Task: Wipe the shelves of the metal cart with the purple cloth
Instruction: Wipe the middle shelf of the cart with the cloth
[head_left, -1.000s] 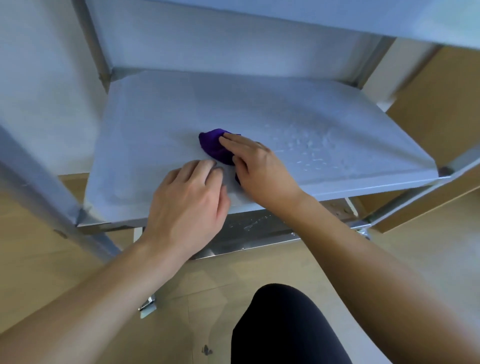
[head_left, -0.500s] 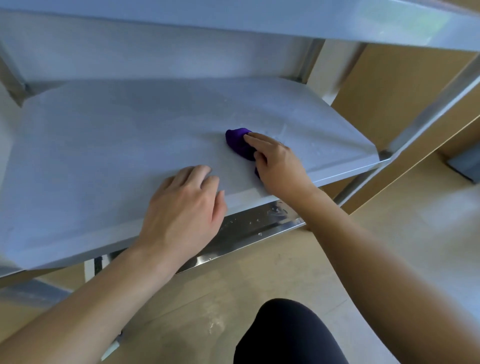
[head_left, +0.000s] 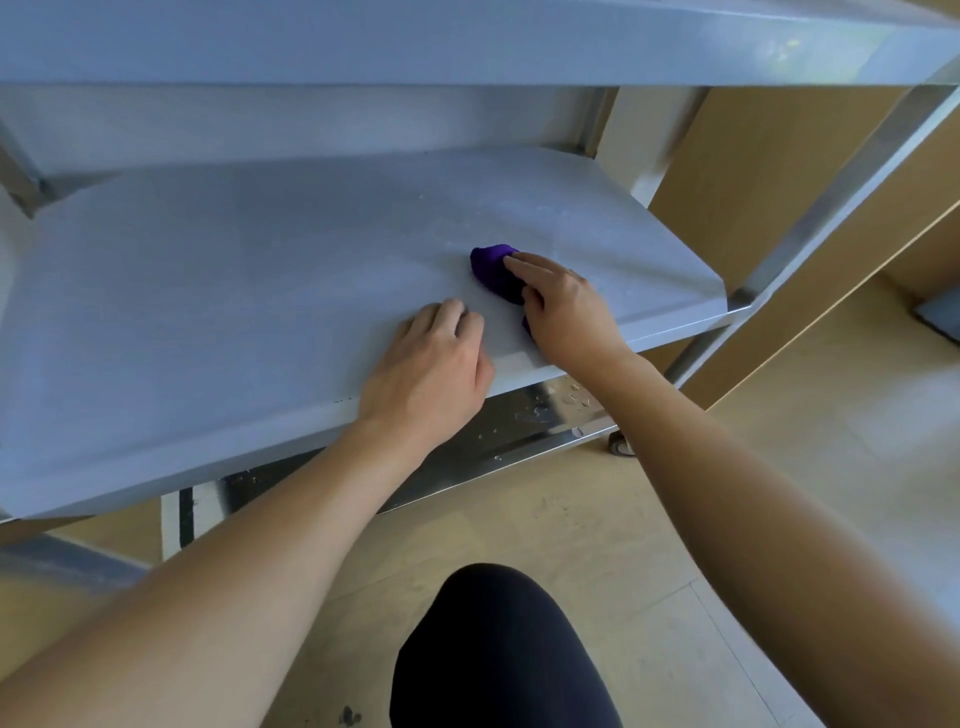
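The cloth (head_left: 492, 270), one purple wad, lies on the middle shelf (head_left: 208, 312) of the cart, toward the shelf's right side and a little back from its front edge. The right hand (head_left: 566, 312) holds it bunched: fingers laid over the top, thumb tucked against its near side, and a scrap of purple shows under the palm. The left hand (head_left: 431, 369) rests just beside it on the same shelf near the front edge, fingers bent with tips on the metal, holding nothing.

Three shelves show. The top shelf (head_left: 415, 36) runs across the upper part of the view. The middle one carries only the cloth and the two hands. The bottom shelf (head_left: 519, 421) peeks out beneath its front edge, shiny, with water drops scattered on it.

A post (head_left: 831, 208) rises at the cart's right front corner, and one wheel (head_left: 621, 446) shows below the bottom shelf. Wooden panels (head_left: 753, 182) stand behind on the right. The pale floor (head_left: 597, 530) lies beneath, with one dark-clad knee (head_left: 498, 649) at the lower edge.
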